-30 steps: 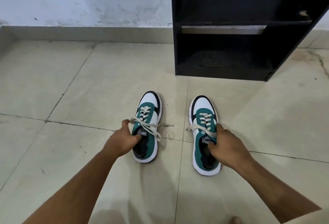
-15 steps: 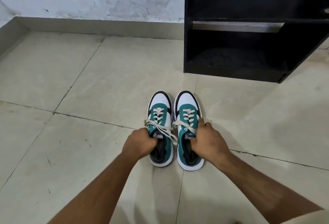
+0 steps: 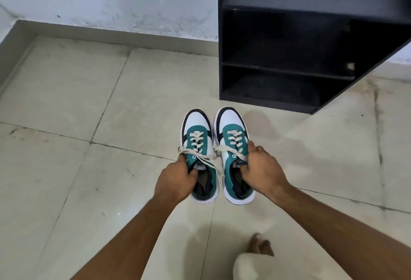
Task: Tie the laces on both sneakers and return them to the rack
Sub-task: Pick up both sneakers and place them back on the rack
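Both hands grip sneakers: left hand point(image 3: 175, 179), right hand point(image 3: 262, 171); rack point(image 3: 289, 68) shelves bare.

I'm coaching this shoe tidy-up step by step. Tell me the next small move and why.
Probably carry the pair forward and to the right toward the black wooden shoe rack. The left hand grips the left green-and-white sneaker and the right hand grips the right green-and-white sneaker at their collars, side by side, laces looking tied. The rack's shelves look bare.

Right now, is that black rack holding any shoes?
Empty, as far as shows: both visible shelves of the black rack are bare. Its right part is cut off.
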